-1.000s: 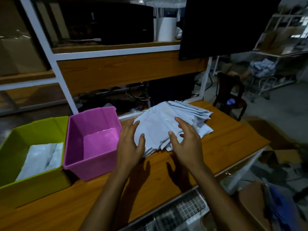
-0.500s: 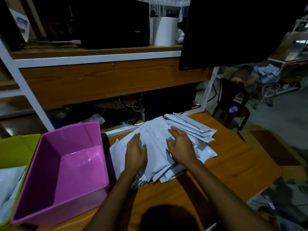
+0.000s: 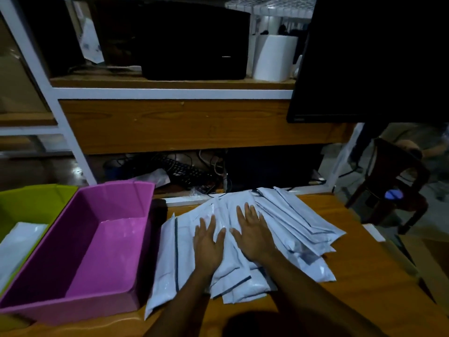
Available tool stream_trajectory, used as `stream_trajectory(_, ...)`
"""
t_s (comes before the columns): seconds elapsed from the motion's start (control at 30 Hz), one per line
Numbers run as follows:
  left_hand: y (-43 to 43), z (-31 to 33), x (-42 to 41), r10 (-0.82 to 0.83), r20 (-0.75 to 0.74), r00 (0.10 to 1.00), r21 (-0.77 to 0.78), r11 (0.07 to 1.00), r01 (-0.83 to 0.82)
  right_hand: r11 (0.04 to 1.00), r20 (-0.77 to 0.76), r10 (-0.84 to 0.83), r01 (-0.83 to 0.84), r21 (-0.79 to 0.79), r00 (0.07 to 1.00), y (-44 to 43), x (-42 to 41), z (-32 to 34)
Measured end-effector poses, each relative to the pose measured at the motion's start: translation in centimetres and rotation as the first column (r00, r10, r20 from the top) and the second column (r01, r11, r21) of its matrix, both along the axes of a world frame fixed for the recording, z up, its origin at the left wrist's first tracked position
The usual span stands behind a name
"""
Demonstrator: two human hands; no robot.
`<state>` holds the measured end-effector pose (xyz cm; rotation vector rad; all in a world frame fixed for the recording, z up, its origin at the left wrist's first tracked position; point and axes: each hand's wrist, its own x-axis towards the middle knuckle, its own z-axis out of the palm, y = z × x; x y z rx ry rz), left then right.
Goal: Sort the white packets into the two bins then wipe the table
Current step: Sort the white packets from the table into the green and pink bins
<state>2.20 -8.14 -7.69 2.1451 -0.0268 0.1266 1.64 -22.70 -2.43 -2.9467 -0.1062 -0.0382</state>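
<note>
Dim workroom w/ wooden table (image 3: 364, 276) in front, sitting under a wood shelf unit on a white frame. Up on the shelf: black box-like device (image 3: 194, 42), white roll (image 3: 274, 58). Dark monitor (image 3: 369, 57) hanging in at top right. Keyboard (image 3: 187, 171) and loose cables lying in the gap behind the table; dark chair (image 3: 398, 188) standing off to the right.

White packets (image 3: 286, 229) lying in a fanned, overlapping heap on the table centre, leftmost one just beside the pink bin (image 3: 80, 244). Pink bin sitting w/ nothing visible inside. Green bin (image 3: 29, 200) touching its left side, holding white packets at the bottom (image 3: 17, 242).

Left hand (image 3: 209, 244) and right hand (image 3: 252, 232) pressing flat on top of the heap, palms down, fingers spread, side by side but not touching, gripping nothing.
</note>
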Motion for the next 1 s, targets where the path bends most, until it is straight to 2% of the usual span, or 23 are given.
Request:
stream_trajectory(0.23,-0.1,-0.7,0.2,-0.006,0.092,0.996,-0.036,0.999,0.009,0.998,0.037,0.005,-0.003,-0.064,0.999,0.3,0.7,-1.4)
stream_trajectory(0.27,-0.1,-0.5,0.2,-0.007,0.1,0.995,-0.043,0.999,0.011,0.998,0.073,0.007,-0.003,-0.055,0.997,0.2,0.6,-1.5)
stream_trajectory(0.37,0.2,0.4,0.3,-0.002,0.129,0.992,-0.055,0.998,0.009,0.999,0.043,0.032,-0.032,-0.006,0.999,0.1,0.5,-1.2)
stream_trajectory(0.47,1.0,2.2,1.1,-0.038,0.215,0.976,-0.013,0.999,0.042,0.999,0.092,-0.038,0.035,0.042,0.995,0.3,0.5,0.0)
stream_trajectory(0.57,1.9,4.9,2.1,-0.108,0.311,0.944,0.039,0.994,0.101,0.997,0.185,-0.079,0.082,-0.006,0.979,0.1,0.8,1.6)
stream_trajectory(0.7,3.4,8.8,2.9,-0.182,0.406,0.896,0.128,0.982,0.141,0.991,0.323,-0.13,0.121,0.048,0.937,0.1,1.0,4.5)
stream_trajectory(0.87,6.2,12.4,2.7,-0.251,0.469,0.847,0.243,0.958,0.15,0.98,0.534,-0.195,0.142,0.139,0.822,0.8,-0.1,8.0)
stream_trajectory(1.0,8.8,14.0,1.2,-0.286,0.489,0.824,0.27,0.948,0.169,0.97,0.596,-0.228,0.123,0.211,0.77,3.2,-2.3,9.8)
